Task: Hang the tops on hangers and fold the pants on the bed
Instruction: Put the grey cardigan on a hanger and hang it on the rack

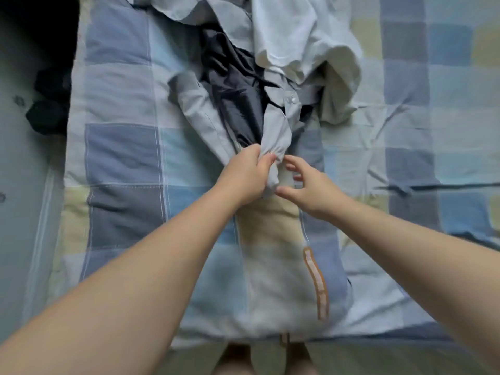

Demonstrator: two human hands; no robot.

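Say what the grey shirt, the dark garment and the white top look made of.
Grey shirt: thin matte woven cloth, probably cotton blend; it bunches softly where the left hand grips it.
Dark garment: smooth, faintly shiny, likely synthetic; sharp crinkles catch light.
White top: soft matte cloth, perhaps cotton; rounded folds.

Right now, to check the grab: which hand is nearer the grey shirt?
Left. The left hand grips a bunched end of the grey shirt. The right hand is open just to the right of that bunch.

floor (16,163): left; dark bundles (48,115): on floor; orange strip (316,285): lower centre
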